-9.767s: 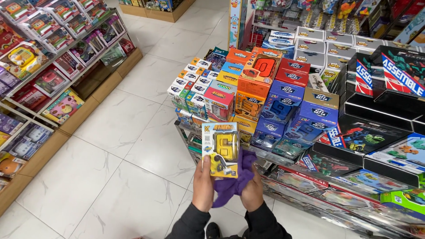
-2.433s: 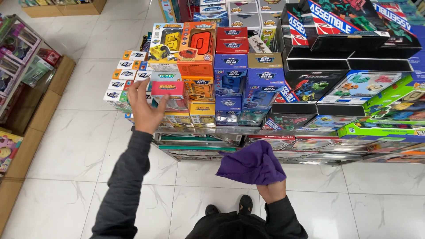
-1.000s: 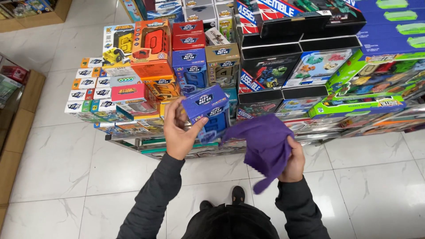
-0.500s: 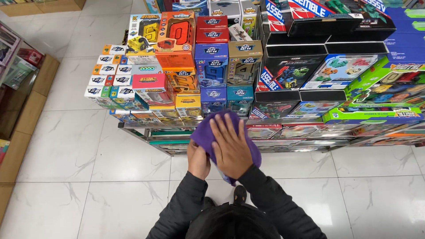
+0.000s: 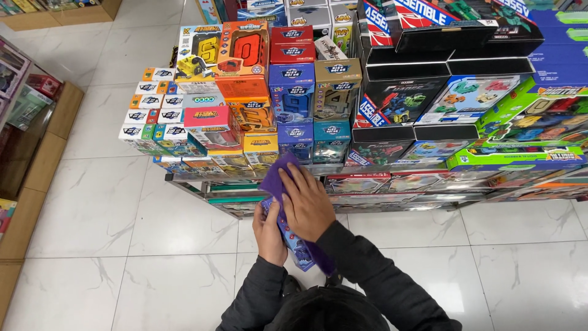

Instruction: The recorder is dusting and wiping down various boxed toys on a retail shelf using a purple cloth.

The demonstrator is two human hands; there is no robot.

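I am standing on a pale marble-tiled floor [image 5: 110,202], looking down at a metal display rack [image 5: 202,187] crowded with boxed toys. Across its far right side lie large flat boxes in black, blue and green [image 5: 490,104], overlapping one another. Toward the left end, smaller toy boxes are stacked in tight columns: orange boxes [image 5: 245,55] at the back, blue boxes [image 5: 293,86] just beside them toward the middle, and a cluster of little white and yellow ones [image 5: 153,116] at the left corner. A wooden shelf unit [image 5: 37,153] runs along the floor well to the left, apart from the rack.

Just off the rack's near edge, over the floor, I hold a small blue toy box [image 5: 294,242] tilted on end. My left hand [image 5: 269,230] grips its left side from below, fingers wrapped around it. My right hand [image 5: 306,205] lies flat and spread on top, pressing a purple cloth [image 5: 275,178] against the box's face. The cloth covers most of the box and hangs past its lower corner.
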